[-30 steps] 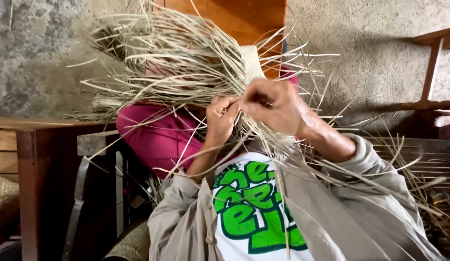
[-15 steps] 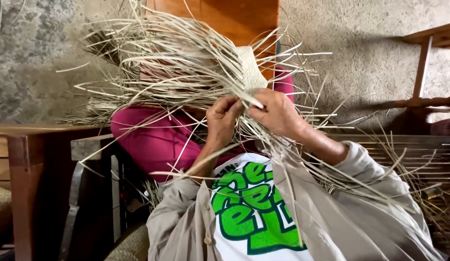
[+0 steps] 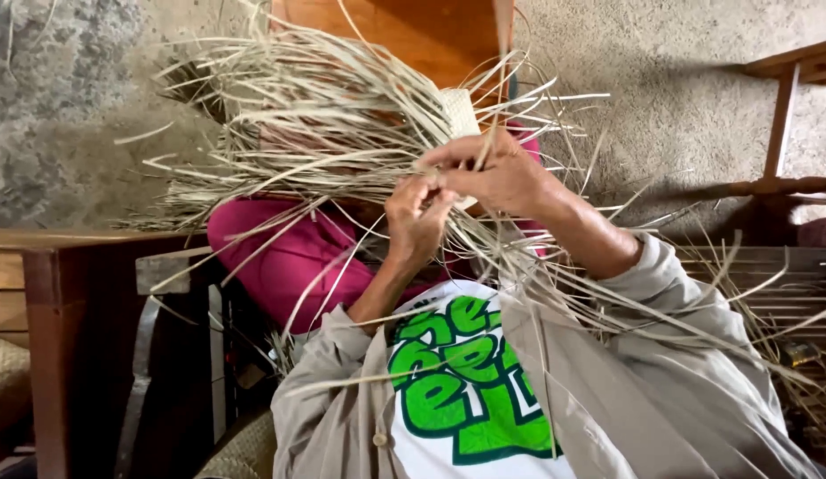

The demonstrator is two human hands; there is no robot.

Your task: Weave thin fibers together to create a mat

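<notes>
Above the pink-clad lap, the left hand (image 3: 417,217) and right hand (image 3: 497,173) each pinch dry straw strips (image 3: 324,133) at the woven patch (image 3: 462,115); a slackened grip could loosen the weave.

a loose bundle of pale, dry, flat straw strips (image 3: 324,133) is held up above the lap, over pink trousers. the strips are long, thin and straw-coloured, fanned out in all directions, with many ends splayed to the left and others trailing down to the right across a grey sleeve. a small, tightly woven patch of the same pale strips (image 3: 460,113) is seen at the centre of the bundle, where the strands are gathered.
</notes>
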